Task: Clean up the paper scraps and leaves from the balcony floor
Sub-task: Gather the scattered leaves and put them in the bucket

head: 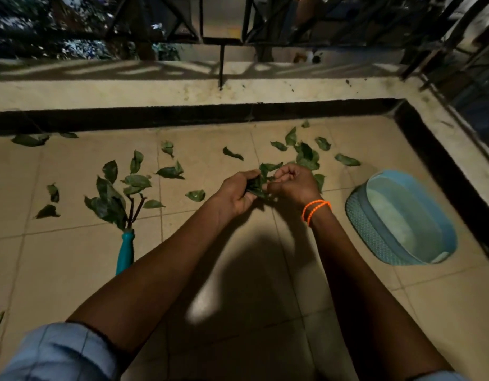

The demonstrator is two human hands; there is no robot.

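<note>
Head view: tiled balcony floor (73, 270) strewn with leaves (169, 171); blue basket (402, 218) lies at right. Left hand (237, 193) clutches a leaf bunch (258, 182), right hand (292, 182) curled, pinching it too.

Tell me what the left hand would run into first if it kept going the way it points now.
The left hand points right, at the right hand. They are almost together on the bunch of leaves, so it would meet those leaves and then the right hand's fingers; depth is unclear.
</note>
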